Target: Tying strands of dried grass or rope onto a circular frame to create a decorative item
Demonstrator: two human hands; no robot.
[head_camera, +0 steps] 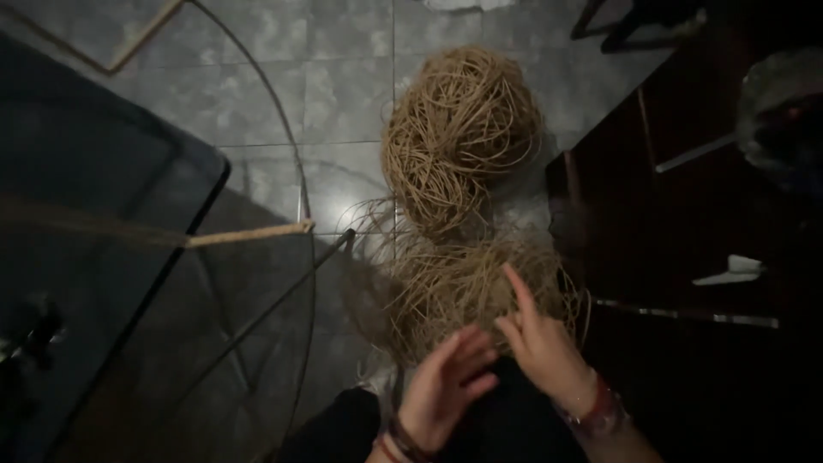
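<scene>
A big tangled bundle of tan cane strands lies on the grey tiled floor, with a looser heap of the same strands nearer to me. My right hand hovers over the near edge of the loose heap, index finger stretched out toward the strands, holding nothing I can make out. My left hand is just left of it, palm turned up, fingers apart and slightly curled, empty. Both wrists wear bracelets. The light is dim.
A thin metal wire frame curves across the floor at left, one rod wrapped with tan cane. A dark tabletop fills the left side. Dark wooden furniture stands at right with a small white object on it.
</scene>
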